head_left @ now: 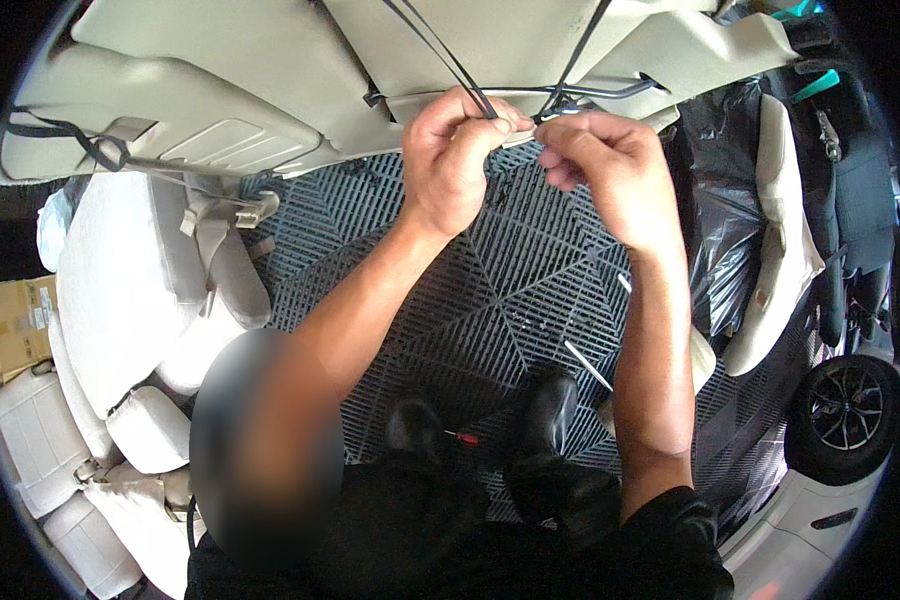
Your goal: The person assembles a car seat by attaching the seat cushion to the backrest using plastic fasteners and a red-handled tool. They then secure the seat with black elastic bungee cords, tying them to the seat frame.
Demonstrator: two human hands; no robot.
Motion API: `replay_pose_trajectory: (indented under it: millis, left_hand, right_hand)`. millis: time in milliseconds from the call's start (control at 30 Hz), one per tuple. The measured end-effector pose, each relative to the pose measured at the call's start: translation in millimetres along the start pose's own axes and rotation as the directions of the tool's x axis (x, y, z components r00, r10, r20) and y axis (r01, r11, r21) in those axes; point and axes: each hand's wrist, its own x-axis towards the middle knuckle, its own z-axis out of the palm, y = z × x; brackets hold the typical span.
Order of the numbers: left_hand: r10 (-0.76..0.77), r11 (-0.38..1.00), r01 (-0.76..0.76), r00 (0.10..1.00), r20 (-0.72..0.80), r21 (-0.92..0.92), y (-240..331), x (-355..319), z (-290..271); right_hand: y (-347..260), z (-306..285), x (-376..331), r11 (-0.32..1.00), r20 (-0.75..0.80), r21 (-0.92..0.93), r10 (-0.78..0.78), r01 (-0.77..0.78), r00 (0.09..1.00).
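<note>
Across the top runs a large beige moulded car panel [230,40], with black straps hanging in front of it. My left hand [452,165] is closed, thumb against fingers, on a flat black strap [448,58] that comes down in two strands. Close beside it, my right hand [615,165] pinches with thumb and forefinger at the lower end of a second black strap [582,45]; its other fingers are curled loosely. The fingertips of both hands almost meet at the panel's lower edge. Whatever small part lies between them is hidden.
Light car seats [120,290] stand at the left beside cardboard boxes [15,320]. Grey grid tiles [530,260] cover the floor, where a red-handled tool [463,437] lies between my shoes. On the right are black plastic sheeting [725,200], a beige trim piece [778,230] and a car wheel [848,415].
</note>
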Motion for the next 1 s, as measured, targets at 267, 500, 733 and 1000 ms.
replay_pose_trajectory:
  millis: [267, 500, 733, 1000]
  left_hand:
    - [0.008, 0.993, -0.011, 1.0, 0.029, 0.118, 4, -3, 4]
    - [0.02, 0.989, -0.028, 0.999, 0.051, 0.149, 3, -4, 0]
    - [0.01, 0.992, -0.016, 0.999, 0.043, 0.126, 3, -5, 0]
    - [0.026, 0.985, -0.034, 0.999, 0.048, 0.167, 4, -4, 1]
  right_hand:
    - [-7, -17, 16, 0.991, 0.148, 0.012, 0.129, -0.132, 0.981]
    - [-8, -13, 24, 0.98, 0.18, 0.051, 0.18, -0.192, 0.967]
    - [0, -11, 25, 0.997, 0.171, -0.051, 0.059, -0.051, 0.983]
    - [9, 6, 14, 0.951, -0.086, -0.276, -0.165, 0.136, 0.982]
